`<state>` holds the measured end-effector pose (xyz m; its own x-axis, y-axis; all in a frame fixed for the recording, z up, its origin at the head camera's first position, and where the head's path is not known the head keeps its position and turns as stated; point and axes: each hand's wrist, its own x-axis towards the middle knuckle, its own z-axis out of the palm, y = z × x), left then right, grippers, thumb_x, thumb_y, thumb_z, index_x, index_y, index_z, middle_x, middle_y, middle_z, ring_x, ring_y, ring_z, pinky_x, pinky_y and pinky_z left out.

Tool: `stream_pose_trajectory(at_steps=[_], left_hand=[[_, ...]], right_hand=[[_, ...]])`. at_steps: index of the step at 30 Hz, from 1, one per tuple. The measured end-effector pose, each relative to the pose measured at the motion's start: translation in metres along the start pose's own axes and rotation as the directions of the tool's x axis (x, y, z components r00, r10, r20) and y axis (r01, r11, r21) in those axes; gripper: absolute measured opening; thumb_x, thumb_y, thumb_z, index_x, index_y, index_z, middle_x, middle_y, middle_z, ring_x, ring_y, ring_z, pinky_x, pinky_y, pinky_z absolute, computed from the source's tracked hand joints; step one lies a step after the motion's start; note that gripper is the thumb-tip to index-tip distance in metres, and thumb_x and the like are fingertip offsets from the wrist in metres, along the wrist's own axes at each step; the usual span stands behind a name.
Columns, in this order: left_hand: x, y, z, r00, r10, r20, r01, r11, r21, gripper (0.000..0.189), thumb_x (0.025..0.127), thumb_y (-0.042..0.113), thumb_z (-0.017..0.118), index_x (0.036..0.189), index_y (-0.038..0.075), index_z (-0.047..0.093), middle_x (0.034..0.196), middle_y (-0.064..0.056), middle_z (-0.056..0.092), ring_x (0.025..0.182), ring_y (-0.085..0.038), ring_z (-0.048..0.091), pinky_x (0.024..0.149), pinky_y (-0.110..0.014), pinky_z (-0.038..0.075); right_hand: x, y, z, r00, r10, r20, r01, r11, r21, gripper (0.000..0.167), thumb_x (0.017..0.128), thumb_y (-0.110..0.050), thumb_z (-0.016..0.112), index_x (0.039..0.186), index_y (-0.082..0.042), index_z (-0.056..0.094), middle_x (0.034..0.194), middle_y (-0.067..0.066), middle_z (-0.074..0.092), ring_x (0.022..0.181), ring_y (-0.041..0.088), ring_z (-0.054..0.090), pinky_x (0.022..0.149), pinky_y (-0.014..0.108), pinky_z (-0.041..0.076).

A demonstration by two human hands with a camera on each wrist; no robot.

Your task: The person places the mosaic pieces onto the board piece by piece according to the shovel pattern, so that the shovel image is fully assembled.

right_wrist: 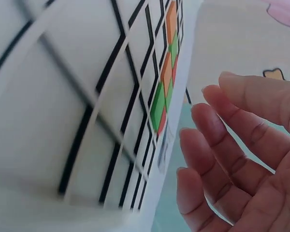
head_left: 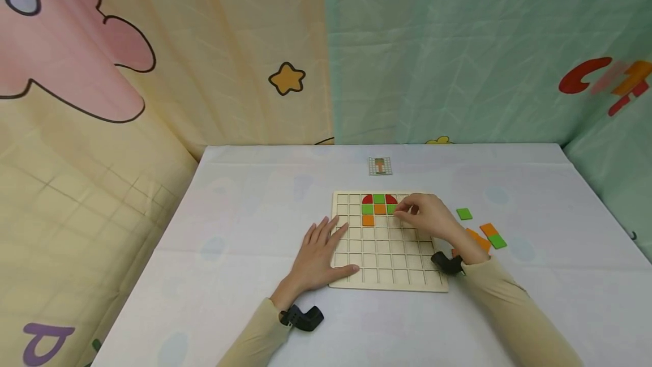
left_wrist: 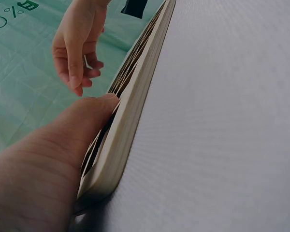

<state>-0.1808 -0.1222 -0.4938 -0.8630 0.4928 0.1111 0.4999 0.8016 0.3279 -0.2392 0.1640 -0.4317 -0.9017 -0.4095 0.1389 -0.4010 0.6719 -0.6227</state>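
Observation:
A pale wooden grid board (head_left: 387, 248) lies on the table, with a small group of tiles set in its upper rows. Red rounded corner tiles (head_left: 367, 199) flank a green tile (head_left: 379, 199); below are two green squares around an orange tile (head_left: 379, 209), and another orange tile (head_left: 368, 220) sits lower left. My left hand (head_left: 317, 257) rests spread on the board's left edge, its thumb on the rim in the left wrist view. Just right of the tiles, my right hand (head_left: 427, 215) hovers by a green tile (head_left: 391, 208). Its fingers (right_wrist: 208, 121) are loosely bent with nothing seen between them.
Right of the board lie loose tiles: a green square (head_left: 464, 214), an orange one (head_left: 488, 229) touching a green one (head_left: 497, 241), and orange pieces (head_left: 480, 240) partly behind the right wrist. A small picture card (head_left: 380, 166) lies beyond the board. Curtains hang behind the table.

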Motion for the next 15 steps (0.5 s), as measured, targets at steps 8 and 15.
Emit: stream_pose_trajectory(at_steps=[8, 15], left_hand=[[0.0, 0.001, 0.0, 1.0, 0.0, 0.006, 0.0, 1.0, 0.005, 0.09, 0.083, 0.068, 0.052, 0.152, 0.017, 0.024, 0.157, -0.006, 0.013, 0.143, -0.025, 0.004, 0.113, -0.043, 0.001], [0.001, 0.0, 0.0, 1.0, 0.003, 0.003, -0.003, 1.0, 0.007, 0.09, 0.083, 0.068, 0.052, 0.152, 0.018, 0.023, 0.157, -0.005, 0.013, 0.143, -0.025, 0.004, 0.113, -0.042, 0.0]], right_hand=[[-0.037, 0.017, -0.033, 0.992, 0.125, 0.0, -0.124, 0.99, -0.072, 0.013, 0.089, -0.022, 0.068, 0.094, -0.01, 0.073, 0.082, -0.004, 0.062, 0.071, 0.016, 0.052, 0.057, 0.031, 0.042], [-0.065, 0.03, -0.055, 0.975, 0.22, 0.026, -0.215, 0.968, -0.127, 0.017, 0.085, -0.023, 0.072, 0.093, -0.008, 0.072, 0.079, -0.003, 0.06, 0.062, 0.015, 0.049, 0.052, 0.03, 0.041]])
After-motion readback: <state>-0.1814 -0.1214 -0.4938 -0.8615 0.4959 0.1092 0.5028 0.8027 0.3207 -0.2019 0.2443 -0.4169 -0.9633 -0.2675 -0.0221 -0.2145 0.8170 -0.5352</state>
